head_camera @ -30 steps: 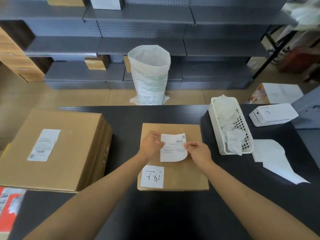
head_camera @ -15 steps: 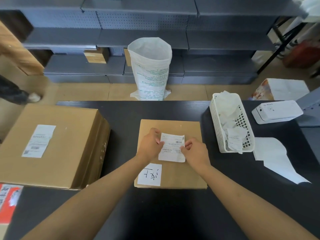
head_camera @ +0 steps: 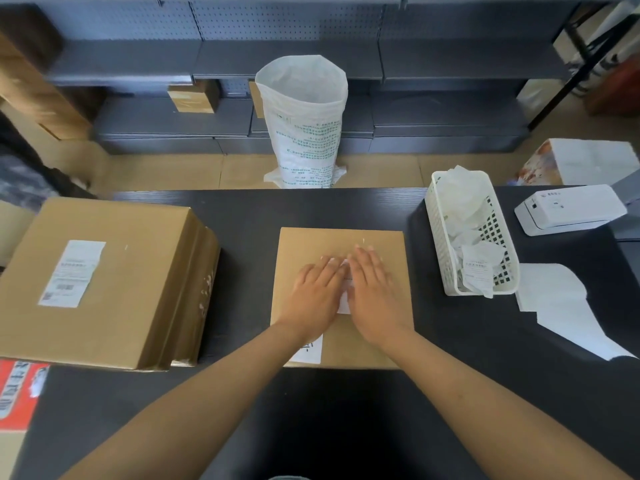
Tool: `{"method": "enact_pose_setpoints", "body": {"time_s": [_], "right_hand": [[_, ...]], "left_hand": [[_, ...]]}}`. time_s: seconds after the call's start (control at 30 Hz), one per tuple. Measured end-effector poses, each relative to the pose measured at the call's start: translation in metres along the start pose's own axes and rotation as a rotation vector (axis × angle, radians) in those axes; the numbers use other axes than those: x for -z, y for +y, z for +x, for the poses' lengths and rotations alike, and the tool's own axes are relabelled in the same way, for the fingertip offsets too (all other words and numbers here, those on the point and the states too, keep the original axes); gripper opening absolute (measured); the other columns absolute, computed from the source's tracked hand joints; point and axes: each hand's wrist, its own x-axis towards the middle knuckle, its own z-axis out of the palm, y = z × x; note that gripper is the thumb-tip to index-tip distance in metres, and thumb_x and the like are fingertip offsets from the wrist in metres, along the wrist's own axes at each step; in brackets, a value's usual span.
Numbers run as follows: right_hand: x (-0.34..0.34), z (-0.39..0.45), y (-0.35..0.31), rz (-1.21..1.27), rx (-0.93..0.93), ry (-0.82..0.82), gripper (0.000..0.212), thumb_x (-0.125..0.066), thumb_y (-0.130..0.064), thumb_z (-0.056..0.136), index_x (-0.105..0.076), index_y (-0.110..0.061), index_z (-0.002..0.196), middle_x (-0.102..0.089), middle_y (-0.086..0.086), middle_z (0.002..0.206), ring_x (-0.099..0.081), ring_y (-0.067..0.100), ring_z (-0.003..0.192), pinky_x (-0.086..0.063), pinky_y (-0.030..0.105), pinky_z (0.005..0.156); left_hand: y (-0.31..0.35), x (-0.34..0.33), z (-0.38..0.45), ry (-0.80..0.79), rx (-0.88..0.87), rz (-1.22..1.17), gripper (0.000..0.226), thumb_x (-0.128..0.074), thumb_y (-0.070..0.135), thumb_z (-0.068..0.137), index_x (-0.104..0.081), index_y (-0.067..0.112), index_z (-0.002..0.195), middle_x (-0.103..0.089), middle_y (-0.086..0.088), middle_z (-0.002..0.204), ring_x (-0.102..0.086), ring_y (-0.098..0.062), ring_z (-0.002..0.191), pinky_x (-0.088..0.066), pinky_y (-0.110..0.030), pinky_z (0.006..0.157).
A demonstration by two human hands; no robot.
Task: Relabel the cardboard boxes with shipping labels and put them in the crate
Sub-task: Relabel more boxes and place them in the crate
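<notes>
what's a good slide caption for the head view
Both hands, left and right, press a white shipping label flat onto the small brown cardboard box on the black table.

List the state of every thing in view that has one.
Small box: closed, flat on the table.
Label: on the small box, mostly hidden under both hands.
Left hand: flat, palm down on the label.
Right hand: flat, palm down on the label.
Big box: closed, labelled.
Basket: holds crumpled paper.
Sack: upright, open.

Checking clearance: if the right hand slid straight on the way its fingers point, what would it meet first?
Nothing on the box ahead of the right hand; past its far edge lies bare table.
</notes>
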Motion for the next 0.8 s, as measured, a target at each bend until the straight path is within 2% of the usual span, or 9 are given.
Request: {"method": "enact_pose_setpoints", "body": {"time_s": [0.1,0.17,0.23,0.33,0.5,0.67,0.8], "right_hand": [[-0.011,-0.001,0.009,-0.036,-0.019,-0.098,0.062,-0.019,-0.038,0.103,0.013,-0.014,0.15,0.018,0.003,0.16,0.025,0.018,0.143,0.019,0.036,0.115],[-0.017,-0.003,0.019,-0.079,-0.015,-0.117,0.066,-0.015,-0.046,0.101,0.019,-0.016,0.148,0.022,0.0,0.158,0.029,0.016,0.142,0.018,0.039,0.116],[-0.021,-0.004,0.023,-0.103,-0.008,-0.118,0.067,-0.011,-0.05,0.099,0.02,-0.016,0.148,0.024,-0.001,0.157,0.029,0.015,0.142,0.017,0.042,0.117],[-0.024,-0.004,0.022,-0.103,-0.008,-0.104,0.067,-0.004,-0.051,0.097,0.02,-0.015,0.148,0.026,0.0,0.156,0.028,0.016,0.143,0.014,0.044,0.118],[-0.019,-0.003,0.027,-0.009,-0.012,-0.111,0.057,-0.012,-0.038,0.103,0.021,-0.017,0.144,0.021,-0.001,0.158,0.028,0.011,0.141,0.018,0.034,0.117],[-0.021,-0.009,0.028,-0.089,-0.03,-0.083,0.059,-0.009,-0.04,0.102,0.02,-0.016,0.147,0.025,-0.003,0.156,0.027,0.016,0.143,0.018,0.043,0.117],[-0.023,-0.008,0.028,-0.083,-0.037,-0.092,0.06,-0.011,-0.039,0.102,0.019,-0.016,0.148,0.026,-0.004,0.156,0.028,0.015,0.143,0.016,0.044,0.117]], "left_hand": [[-0.008,-0.01,-0.004,-0.056,0.027,0.034,0.054,-0.013,0.036,0.104,0.002,0.018,0.152,0.008,0.004,0.16,0.015,-0.014,0.146,0.012,-0.034,0.116],[-0.012,-0.013,-0.006,-0.062,0.008,0.074,0.055,-0.006,0.039,0.102,0.012,0.019,0.15,0.023,0.007,0.155,0.03,-0.011,0.139,0.022,-0.034,0.112],[-0.013,-0.013,-0.007,-0.071,0.007,0.076,0.055,0.0,0.041,0.099,0.02,0.021,0.146,0.032,0.008,0.15,0.036,-0.008,0.136,0.028,-0.034,0.11],[-0.012,-0.014,-0.007,-0.079,0.028,0.063,0.056,0.005,0.041,0.096,0.025,0.019,0.144,0.035,0.006,0.15,0.034,-0.009,0.137,0.024,-0.035,0.113],[-0.014,-0.009,-0.006,-0.053,0.021,0.022,0.056,-0.007,0.04,0.102,0.023,0.019,0.145,0.029,0.005,0.152,0.027,-0.009,0.141,0.018,-0.032,0.116],[-0.017,-0.013,-0.014,-0.024,0.106,0.007,0.055,-0.008,0.038,0.103,0.019,0.02,0.147,0.026,0.006,0.154,0.026,-0.015,0.143,0.019,-0.034,0.116],[-0.018,-0.017,-0.014,-0.027,0.117,0.032,0.055,-0.004,0.038,0.101,0.018,0.02,0.148,0.029,0.008,0.153,0.027,-0.015,0.143,0.017,-0.037,0.117]]}}
